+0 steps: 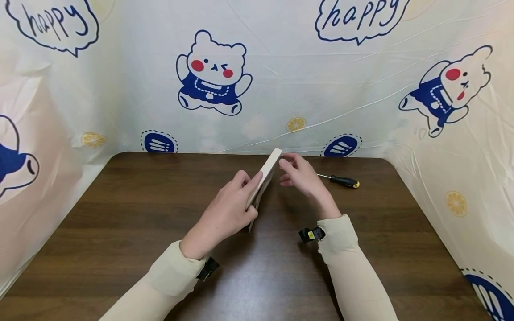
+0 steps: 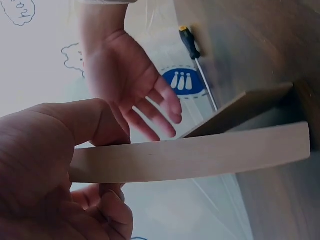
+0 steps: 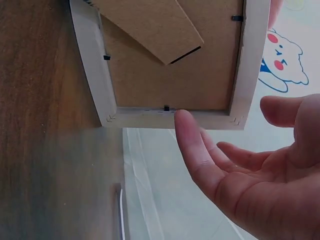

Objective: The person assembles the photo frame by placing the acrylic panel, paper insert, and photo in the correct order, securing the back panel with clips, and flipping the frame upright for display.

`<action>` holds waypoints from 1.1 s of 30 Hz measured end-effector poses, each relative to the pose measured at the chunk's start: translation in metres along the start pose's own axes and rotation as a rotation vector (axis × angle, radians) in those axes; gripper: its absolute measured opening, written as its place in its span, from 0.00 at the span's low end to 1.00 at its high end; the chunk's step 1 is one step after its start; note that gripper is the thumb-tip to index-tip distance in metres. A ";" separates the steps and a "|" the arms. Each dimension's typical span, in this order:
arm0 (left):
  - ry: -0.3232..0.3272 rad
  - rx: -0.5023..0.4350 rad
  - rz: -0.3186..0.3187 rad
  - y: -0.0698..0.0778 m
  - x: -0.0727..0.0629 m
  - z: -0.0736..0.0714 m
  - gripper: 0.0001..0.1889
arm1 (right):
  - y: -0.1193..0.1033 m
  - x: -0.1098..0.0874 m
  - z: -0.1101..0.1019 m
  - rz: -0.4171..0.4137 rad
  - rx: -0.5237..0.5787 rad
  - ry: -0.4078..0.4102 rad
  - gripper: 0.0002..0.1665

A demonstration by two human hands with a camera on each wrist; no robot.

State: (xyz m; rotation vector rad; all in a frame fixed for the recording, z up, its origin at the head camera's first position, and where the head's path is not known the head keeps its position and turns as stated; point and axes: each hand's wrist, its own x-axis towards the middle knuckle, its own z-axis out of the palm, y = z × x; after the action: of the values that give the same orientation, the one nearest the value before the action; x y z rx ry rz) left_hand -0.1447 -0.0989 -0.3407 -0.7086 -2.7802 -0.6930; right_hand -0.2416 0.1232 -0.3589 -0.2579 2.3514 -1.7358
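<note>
A picture frame (image 1: 270,164) with pale wooden edges stands tilted on the tabletop in the head view. My left hand (image 1: 225,205) grips its near side, thumb on one face and fingers on the other. In the right wrist view, the frame's brown backing board (image 3: 137,82) shows, with a hinged stand flap (image 3: 150,30) sticking out and small black tabs (image 3: 167,108) along the inner edges. My right hand (image 1: 303,176) is at the far end with fingers loosely bent, holding nothing. One of its fingertips (image 3: 186,120) is right at the frame's end, close to a tab.
A screwdriver (image 1: 343,181) with a black and yellow handle lies on the brown wooden table (image 1: 100,223), just beyond my right hand. A pale printed curtain (image 1: 140,80) hangs behind the table and along both sides.
</note>
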 end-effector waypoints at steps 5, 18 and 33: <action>0.023 -0.006 0.035 0.005 -0.001 0.005 0.44 | -0.003 -0.002 -0.002 -0.001 0.041 0.024 0.34; 0.063 -0.025 0.098 0.012 -0.004 0.014 0.40 | -0.006 -0.004 -0.007 0.001 -0.001 0.039 0.36; 0.065 -0.022 0.145 0.012 -0.010 0.023 0.39 | -0.003 -0.004 -0.015 0.033 -0.057 0.042 0.34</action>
State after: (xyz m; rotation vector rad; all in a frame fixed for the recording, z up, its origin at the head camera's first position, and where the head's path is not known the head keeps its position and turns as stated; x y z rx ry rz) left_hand -0.1319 -0.0825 -0.3586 -0.8661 -2.6353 -0.7062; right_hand -0.2420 0.1366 -0.3514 -0.1927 2.4240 -1.6770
